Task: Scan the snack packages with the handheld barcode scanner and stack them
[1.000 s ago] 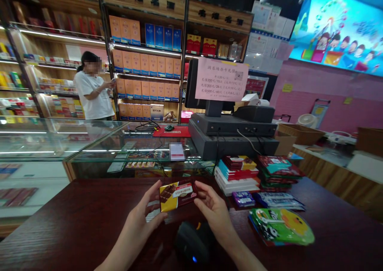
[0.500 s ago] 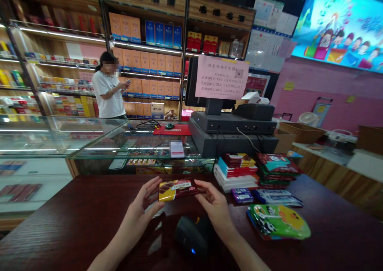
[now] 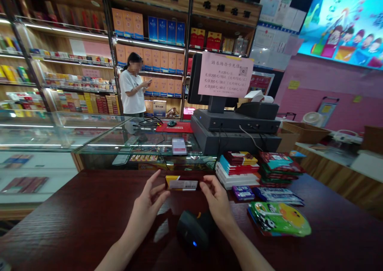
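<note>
Left hand (image 3: 148, 203): sits at left end of bar (image 3: 182, 183). Shows index finger extended, clear of wrapper, with wide gap to thumb. Places thumb tip near lower left corner of bar. Cannot tell whether gripping or only touching.

Right hand (image 3: 218, 201): pinches right end of bar between thumb and fingertips, with narrow gap between tips.

Bar: located between both hands, above counter (image 3: 74, 215). Lies nearly level from end to end, with narrow printed face toward viewer. Shows yellow at left, dark red at right.

Scanner (image 3: 193, 230): rests between forearms, nearer to viewer than bar. Shows blue light at near end.

Right of right hand, on counter: two stacks, left stack (image 3: 237, 173) just beside right stack (image 3: 280, 169). In front of stacks: purple pack (image 3: 243, 193), next to blue packs (image 3: 279, 195). Nearest to viewer: green pack (image 3: 279, 219), with yellow duck print.

Beyond counter: glass case (image 3: 104, 146), with register (image 3: 236, 133) at right. On back of monitor (image 3: 195, 79): pink notice (image 3: 226, 75).

Behind case: person (image 3: 132, 93) in white shirt, with both forearms raised, before shelves (image 3: 79, 85) of boxes.
</note>
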### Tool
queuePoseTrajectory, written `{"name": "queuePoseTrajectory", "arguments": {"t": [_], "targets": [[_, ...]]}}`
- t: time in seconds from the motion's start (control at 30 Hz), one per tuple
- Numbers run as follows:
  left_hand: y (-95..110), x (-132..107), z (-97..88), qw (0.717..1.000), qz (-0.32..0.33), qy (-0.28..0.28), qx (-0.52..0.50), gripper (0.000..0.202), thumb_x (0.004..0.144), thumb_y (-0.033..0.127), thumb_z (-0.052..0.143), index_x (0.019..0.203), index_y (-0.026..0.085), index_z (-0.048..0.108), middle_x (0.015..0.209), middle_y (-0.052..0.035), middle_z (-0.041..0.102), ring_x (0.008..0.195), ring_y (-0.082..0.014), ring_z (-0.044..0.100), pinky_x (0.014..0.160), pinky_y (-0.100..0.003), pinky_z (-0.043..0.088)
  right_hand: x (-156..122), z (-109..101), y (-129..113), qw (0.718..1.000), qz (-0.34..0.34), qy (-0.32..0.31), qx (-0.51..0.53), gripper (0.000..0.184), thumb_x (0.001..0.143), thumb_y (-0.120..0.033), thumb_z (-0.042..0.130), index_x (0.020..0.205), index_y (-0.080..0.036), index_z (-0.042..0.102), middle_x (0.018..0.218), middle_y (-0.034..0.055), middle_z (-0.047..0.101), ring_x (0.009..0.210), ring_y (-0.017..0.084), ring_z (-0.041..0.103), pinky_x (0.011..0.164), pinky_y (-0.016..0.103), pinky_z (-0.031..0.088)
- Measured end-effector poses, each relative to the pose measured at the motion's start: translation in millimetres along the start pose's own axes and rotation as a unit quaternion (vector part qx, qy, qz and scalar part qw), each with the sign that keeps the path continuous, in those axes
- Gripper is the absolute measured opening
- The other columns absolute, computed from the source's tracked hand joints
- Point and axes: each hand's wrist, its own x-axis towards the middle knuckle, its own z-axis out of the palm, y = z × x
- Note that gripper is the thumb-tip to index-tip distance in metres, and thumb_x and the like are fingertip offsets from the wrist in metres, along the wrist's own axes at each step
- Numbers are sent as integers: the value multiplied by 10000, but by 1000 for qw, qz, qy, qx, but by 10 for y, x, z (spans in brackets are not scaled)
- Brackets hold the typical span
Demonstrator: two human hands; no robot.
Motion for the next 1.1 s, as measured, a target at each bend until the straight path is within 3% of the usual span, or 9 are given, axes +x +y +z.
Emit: {"name": "queuePoseTrajectory", "arguments": {"t": [0.1,0.23,0.43,0.63,0.77,0.87,1.0,1.1], "targets": [[-3,-20,9,999,27,-11,41,912,734,388,768,1521,315,311,1074,-32,744,966,-229,733,960,-388,539,38,2,8,998,40,-2,49,310,852,-500,625,929,-200,644,776,25,665,663,178,599,608,285,494],[13,-38,16,991,85,-21,98,865,760,354,744,1519,337,330,983,13,711,899,-194,723,939,-343,545,53,13,-33,992,74,-16,99,365,794,-536,674,900,-188,652,716,12,643,587,148,547,533,260,453],[-22,-20,-39,969,118,-44,213,852,788,321,703,1531,369,289,910,51,661,818,-152,675,851,-280,538,40,36,-99,985,107,-46,124,389,741,-547,710,855,-178,666,647,-7,624,548,127,514,521,252,435],[-22,-2,-118,935,146,-78,315,790,828,305,653,1523,366,284,914,45,666,809,-149,673,809,-283,546,33,38,-78,983,119,-67,119,332,756,-474,700,884,-168,688,670,-4,651,574,128,543,562,260,460],[33,-11,-166,919,166,-82,349,744,857,312,617,1517,345,275,1065,-7,680,932,-187,691,861,-334,560,33,5,-80,984,112,-92,107,340,795,-454,675,993,-182,723,793,35,727,691,177,637,672,312,520],[63,-8,-206,904,203,-64,371,681,854,309,627,1470,337,339,1215,-40,627,1077,-214,656,963,-385,535,32,-23,-99,980,92,-127,124,405,829,-448,662,1156,-211,698,1047,79,758,954,238,691,853,382,539],[66,21,-261,887,241,-36,393,632,843,338,659,1417,327,392,1345,-58,526,1224,-237,578,1063,-416,483,30,-67,-83,969,60,-197,134,498,886,-385,605,1360,-236,571,1328,107,658,1230,252,608,1068,452,442],[45,50,-319,884,249,-35,394,592,850,349,659,1381,301,402,1324,-59,537,1222,-231,575,1069,-411,482,40,-168,-54,969,21,-237,58,558,908,-244,524,1461,-255,455,1424,100,583,1291,228,561,1118,473,390]]}}
